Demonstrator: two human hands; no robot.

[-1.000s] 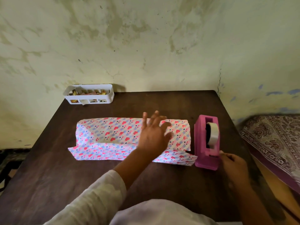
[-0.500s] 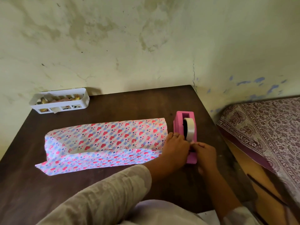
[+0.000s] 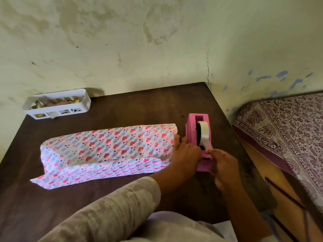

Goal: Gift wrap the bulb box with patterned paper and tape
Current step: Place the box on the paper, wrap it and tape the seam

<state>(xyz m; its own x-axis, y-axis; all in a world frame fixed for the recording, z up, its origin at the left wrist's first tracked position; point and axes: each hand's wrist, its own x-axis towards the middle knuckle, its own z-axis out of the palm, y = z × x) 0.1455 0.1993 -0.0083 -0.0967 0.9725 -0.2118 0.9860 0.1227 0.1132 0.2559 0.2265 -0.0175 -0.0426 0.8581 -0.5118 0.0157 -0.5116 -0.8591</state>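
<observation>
The bulb box (image 3: 108, 144) lies lengthwise on the dark table, hidden under patterned paper (image 3: 97, 169) printed with red and pink hearts on blue and white stripes; one long flap of the sheet lies flat and loose along the near side, and the left end stands open. Just beside its right end stands a pink tape dispenser (image 3: 192, 130) carrying a roll of clear tape (image 3: 204, 135), a strip of which is drawn down toward the front cutter.

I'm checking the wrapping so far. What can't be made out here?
- Bulb box: head view, wholly covered by the patterned paper.
- Tape dispenser cutter: hidden behind the left hand and right hand.
- White basket contents: too small.
</observation>
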